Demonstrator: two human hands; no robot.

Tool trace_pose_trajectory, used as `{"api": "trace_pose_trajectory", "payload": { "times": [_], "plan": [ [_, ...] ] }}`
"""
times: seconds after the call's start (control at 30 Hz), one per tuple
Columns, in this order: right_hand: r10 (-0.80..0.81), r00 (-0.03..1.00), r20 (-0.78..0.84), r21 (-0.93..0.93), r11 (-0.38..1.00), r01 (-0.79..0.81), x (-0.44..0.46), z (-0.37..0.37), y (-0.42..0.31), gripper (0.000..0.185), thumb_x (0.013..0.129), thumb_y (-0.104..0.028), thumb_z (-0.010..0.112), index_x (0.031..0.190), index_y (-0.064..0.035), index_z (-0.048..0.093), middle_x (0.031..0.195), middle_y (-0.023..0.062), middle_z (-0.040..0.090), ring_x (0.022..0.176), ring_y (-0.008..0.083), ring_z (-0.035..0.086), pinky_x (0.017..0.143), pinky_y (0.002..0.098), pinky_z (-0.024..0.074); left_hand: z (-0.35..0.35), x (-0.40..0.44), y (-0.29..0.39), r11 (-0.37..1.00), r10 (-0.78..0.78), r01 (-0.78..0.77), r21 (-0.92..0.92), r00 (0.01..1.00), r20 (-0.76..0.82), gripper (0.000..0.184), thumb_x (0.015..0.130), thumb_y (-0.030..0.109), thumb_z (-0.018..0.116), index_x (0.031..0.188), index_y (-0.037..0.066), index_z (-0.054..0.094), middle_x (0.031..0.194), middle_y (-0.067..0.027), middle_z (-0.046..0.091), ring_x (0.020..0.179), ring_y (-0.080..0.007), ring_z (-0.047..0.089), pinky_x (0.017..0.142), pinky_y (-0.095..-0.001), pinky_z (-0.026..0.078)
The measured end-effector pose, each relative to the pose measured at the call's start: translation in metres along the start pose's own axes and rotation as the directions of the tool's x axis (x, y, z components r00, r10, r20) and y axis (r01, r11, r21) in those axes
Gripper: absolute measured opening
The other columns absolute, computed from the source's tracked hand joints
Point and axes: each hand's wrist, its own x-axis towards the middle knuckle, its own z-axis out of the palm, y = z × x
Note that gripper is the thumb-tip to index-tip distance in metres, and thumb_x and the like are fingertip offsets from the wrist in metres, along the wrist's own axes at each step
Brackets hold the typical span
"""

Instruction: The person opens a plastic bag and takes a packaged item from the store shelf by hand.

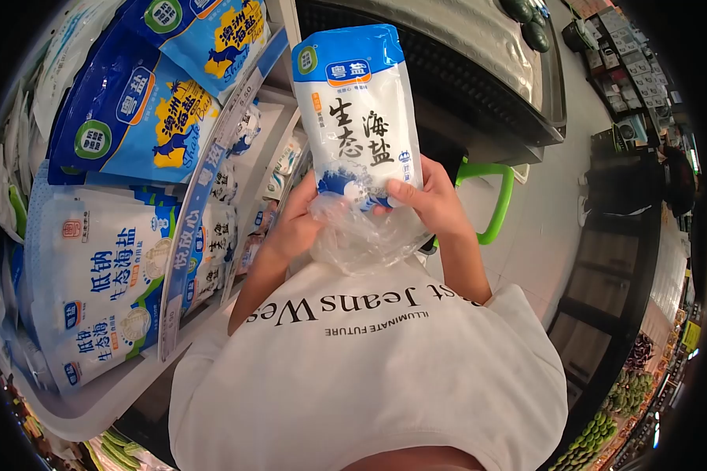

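A white and blue bag of sea salt stands upright in front of my chest, its printed front facing me. My right hand grips its lower right corner, thumb across the front. At the lower left edge, my left hand is closed, with a crumpled clear plastic bag bunched against its fingers and hanging below the salt. Some left fingertips are hidden behind the plastic and the salt bag, so I cannot tell how much of each they hold.
On my left, a shelf carries blue salt bags and white low-sodium salt bags. A green handle is just beyond my right hand. A dark-framed display case stands ahead. A person in dark clothes is farther right.
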Motion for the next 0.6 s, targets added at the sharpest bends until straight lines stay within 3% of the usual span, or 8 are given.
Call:
{"api": "trace_pose_trajectory", "payload": {
  "times": [0.17, 0.27, 0.37, 0.4, 0.5, 0.6],
  "plan": [
    [0.018, 0.997, -0.08, 0.031, 0.999, -0.016, 0.001, 0.007, -0.003, 0.038, 0.086, -0.017, 0.055, 0.112, 0.0094, 0.047, 0.093, 0.0146, 0.062, 0.07, 0.0169, 0.062, 0.06, 0.0277, 0.0519, -0.001, 0.002, 0.001, 0.995, -0.052, 0.051, -0.081, 0.999, -0.009, 0.044, 0.086, 0.003, 0.049, 0.127, -0.002, 0.035, 0.117, -0.0073, 0.051, 0.102, -0.0119, 0.05, 0.087, -0.0268, 0.04],
    [0.161, 0.985, -0.055, 0.13, 0.98, -0.153, 0.003, 0.001, -0.003, 0.04, 0.087, -0.018, 0.054, 0.116, 0.008, 0.045, 0.095, 0.0132, 0.061, 0.074, 0.0173, 0.062, 0.058, 0.0273, 0.052, -0.007, 0.003, 0.002, 0.969, -0.118, 0.114, -0.219, 0.993, -0.007, 0.043, 0.086, 0.005, 0.048, 0.127, -0.003, 0.036, 0.116, -0.0087, 0.052, 0.102, -0.014, 0.052, 0.088, -0.0284, 0.041],
    [0.213, 0.961, -0.175, 0.117, 0.974, -0.194, 0.008, 0.007, 0.001, 0.041, 0.086, -0.019, 0.054, 0.122, 0.001, 0.044, 0.107, 0.0125, 0.057, 0.089, 0.0172, 0.058, 0.065, 0.0281, 0.0505, -0.003, 0.009, 0.007, 0.86, -0.272, 0.201, -0.469, 0.958, -0.088, 0.043, 0.086, 0.007, 0.047, 0.126, -0.003, 0.037, 0.115, -0.0112, 0.053, 0.102, -0.0175, 0.053, 0.088, -0.0306, 0.043],
    [0.185, 0.963, -0.196, 0.096, 0.981, -0.169, 0.01, 0.007, 0.007, 0.047, 0.086, -0.019, 0.054, 0.127, -0.0036, 0.041, 0.118, 0.0121, 0.051, 0.103, 0.0187, 0.052, 0.076, 0.0321, 0.0482, -0.001, 0.011, 0.008, 0.802, -0.34, 0.218, -0.556, 0.932, -0.125, 0.043, 0.086, 0.007, 0.047, 0.126, -0.003, 0.038, 0.115, -0.012, 0.053, 0.102, -0.0187, 0.054, 0.088, -0.0313, 0.043],
    [0.156, 0.943, -0.293, -0.013, 0.986, -0.167, 0.011, 0.011, 0.004, 0.051, 0.086, -0.014, 0.052, 0.133, -0.0052, 0.033, 0.124, 0.0134, 0.046, 0.109, 0.0174, 0.049, 0.083, 0.0321, 0.0475, -0.001, 0.011, 0.004, 0.784, -0.444, 0.269, -0.559, 0.873, -0.203, 0.042, 0.086, 0.01, 0.046, 0.125, -0.003, 0.039, 0.114, -0.0137, 0.054, 0.102, -0.0207, 0.055, 0.088, -0.0326, 0.044],
    [0.078, 0.993, -0.086, -0.201, 0.975, -0.094, 0.007, -0.002, 0.005, 0.058, 0.081, -0.013, 0.057, 0.133, -0.0034, 0.032, 0.125, 0.0138, 0.044, 0.111, 0.0182, 0.047, 0.085, 0.0318, 0.0445, -0.006, 0.006, -0.005, 0.834, -0.294, 0.203, -0.514, 0.95, -0.102, 0.042, 0.086, 0.012, 0.046, 0.124, -0.003, 0.04, 0.114, -0.0134, 0.054, 0.101, -0.0199, 0.056, 0.086, -0.0315, 0.046]
  ]
}}
